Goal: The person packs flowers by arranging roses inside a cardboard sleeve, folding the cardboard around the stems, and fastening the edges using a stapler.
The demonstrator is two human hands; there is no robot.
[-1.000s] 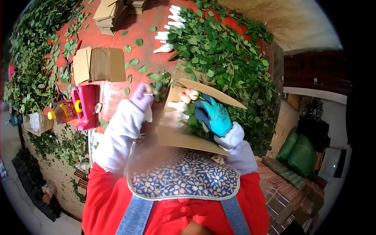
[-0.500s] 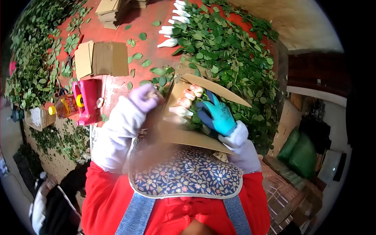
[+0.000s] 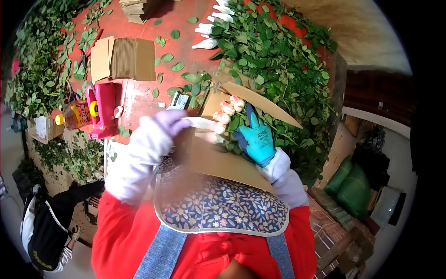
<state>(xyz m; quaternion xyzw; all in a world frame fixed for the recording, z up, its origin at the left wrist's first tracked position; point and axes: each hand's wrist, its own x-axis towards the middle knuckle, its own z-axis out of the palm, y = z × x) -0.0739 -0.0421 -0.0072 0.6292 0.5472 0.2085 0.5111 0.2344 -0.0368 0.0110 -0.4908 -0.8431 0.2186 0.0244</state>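
Observation:
My left hand (image 3: 172, 122), in a purple glove, is closed on one end of a white net sleeve (image 3: 200, 122). The sleeve stretches right to a rose head partly hidden under it. Above it, several bare pink-and-cream roses (image 3: 227, 108) lie in a row on an opened cardboard wrap (image 3: 223, 162). My right hand (image 3: 258, 142), in a teal and dark blue glove, rests over the stems and leaves right of the roses, its fingers spread. A brown blur hides part of the wrap's left side.
Leafy stems with white-sleeved heads (image 3: 205, 44) lie at the upper right. Cardboard pieces (image 3: 123, 58), a pink tape dispenser (image 3: 106, 111), a yellow-capped bottle (image 3: 76, 115) and loose leaves are on the left. A co-worker (image 3: 51, 223) is at the lower left.
More rose heads show bare than a second ago. My left hand now has a sleeve stretched from it. My right hand stays over the stems. The co-worker has come further into view.

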